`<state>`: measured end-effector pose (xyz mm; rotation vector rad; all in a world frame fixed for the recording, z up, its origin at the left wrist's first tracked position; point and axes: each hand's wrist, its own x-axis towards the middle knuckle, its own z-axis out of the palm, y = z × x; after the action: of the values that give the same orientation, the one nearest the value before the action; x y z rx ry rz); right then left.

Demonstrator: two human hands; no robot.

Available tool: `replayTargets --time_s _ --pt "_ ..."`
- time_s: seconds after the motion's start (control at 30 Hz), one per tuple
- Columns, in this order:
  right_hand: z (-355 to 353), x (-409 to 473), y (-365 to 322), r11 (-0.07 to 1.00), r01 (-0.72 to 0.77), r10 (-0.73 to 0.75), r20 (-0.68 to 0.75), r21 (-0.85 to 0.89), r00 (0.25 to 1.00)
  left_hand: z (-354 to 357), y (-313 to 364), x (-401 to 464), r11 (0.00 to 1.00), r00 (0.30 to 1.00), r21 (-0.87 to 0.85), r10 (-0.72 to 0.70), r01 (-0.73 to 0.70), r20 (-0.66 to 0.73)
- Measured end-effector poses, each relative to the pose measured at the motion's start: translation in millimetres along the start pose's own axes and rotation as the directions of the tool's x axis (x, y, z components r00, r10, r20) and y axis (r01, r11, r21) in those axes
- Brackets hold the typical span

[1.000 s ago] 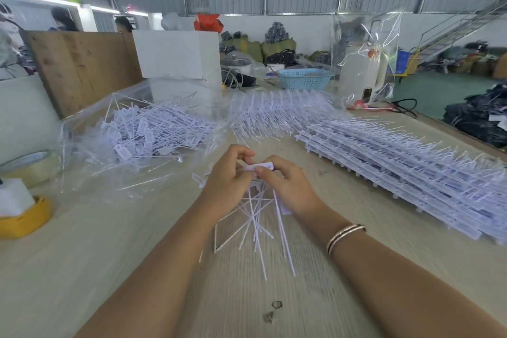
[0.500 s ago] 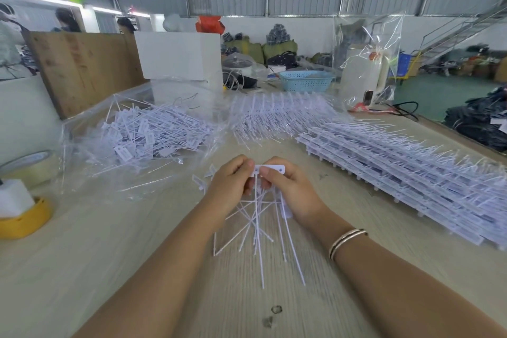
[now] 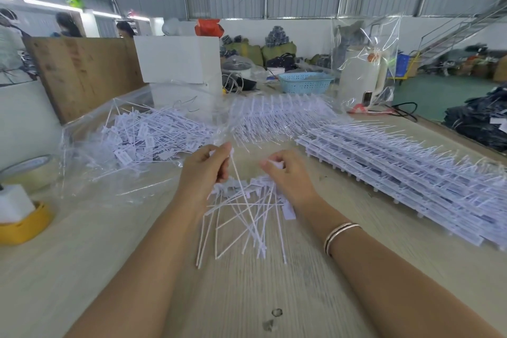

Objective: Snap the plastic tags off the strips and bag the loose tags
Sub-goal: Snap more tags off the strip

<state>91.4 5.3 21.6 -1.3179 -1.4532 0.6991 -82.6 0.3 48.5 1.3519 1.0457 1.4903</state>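
My left hand (image 3: 204,170) and right hand (image 3: 288,173), joined on one tag half a second back, have pulled apart. Left pinches a freed tag (image 3: 238,186) by its tail, right pinches the strip piece (image 3: 277,164). So that one snapped; loose tags (image 3: 247,217) lie on the worktop (image 3: 109,269) between my wrists, the bag (image 3: 131,140) far-left.

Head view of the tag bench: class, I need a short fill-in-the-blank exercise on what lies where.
1. The left hand pinches a thin white ____.
2. The clear bag of loose tags lies to the ____ of the hands.
3. The stacked strips lie to the ____ of the right hand.
4. The basket at the far end is ____ in colour.

Missing words: tag; left; right; blue
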Motion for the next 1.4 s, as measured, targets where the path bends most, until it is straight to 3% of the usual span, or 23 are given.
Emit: replayTargets --time_s 0.07,0.27,0.4,0.53,0.63,0.7,0.83,0.97,1.07,1.17,1.3,1.4 --pt "5 4 4 0.968 -0.017 0.008 -0.037 -0.248 0.999 3 0 2 0.990 0.999 0.130 0.048 -0.050 0.022" --pt "-9 3 15 0.994 -0.080 0.059 -0.254 -0.073 0.965 41 0 20 0.825 0.985 0.548 0.050 -0.134 0.166" --pt "-13 3 18 0.991 -0.109 0.082 -0.277 -0.082 0.957 67 -10 19 0.601 0.990 0.788 0.053 -0.136 0.131" --pt "-21 -2 16 0.963 -0.125 0.072 -0.218 -0.239 0.973 53 -17 3 0.331 0.989 0.932 0.069 -0.149 0.134" --pt "-25 -3 12 0.849 -0.165 0.156 -0.061 -0.502 0.986 29 -18 -21 0.143 0.993 0.986 -0.073 -0.085 0.096" --pt "-24 -7 9 0.793 -0.166 0.229 0.035 -0.586 0.973 11 -16 -32 0.084 0.987 0.996 -0.161 -0.007 0.021" --pt "-12 -14 -3 0.846 -0.132 0.256 0.176 -0.516 0.950 -10 -9 -36 0.159 0.967 0.981 -0.246 0.110 -0.068" --pt "17 -19 -17 0.855 0.012 0.179 0.318 -0.518 0.931 -10 -8 -34 0.329 0.948 0.935 -0.317 0.134 -0.024" --pt "36 -16 -26 0.871 0.017 0.196 0.379 -0.492 0.904 -18 -8 -28 0.420 0.933 0.898 -0.359 0.129 0.035" --pt "48 -10 -36 0.926 -0.094 0.261 0.440 -0.365 0.859 -32 -9 -21 0.368 0.904 0.923 -0.424 0.110 0.061" --pt "63 -6 -46 0.940 -0.104 0.256 0.468 -0.326 0.846 -30 -18 -24 0.234 0.950 0.969 -0.311 0.077 -0.001" --pt "68 -4 -47 0.948 -0.054 0.208 0.481 -0.314 0.852 -25 -20 -24 0.287 0.964 0.955 -0.266 0.079 0.001"
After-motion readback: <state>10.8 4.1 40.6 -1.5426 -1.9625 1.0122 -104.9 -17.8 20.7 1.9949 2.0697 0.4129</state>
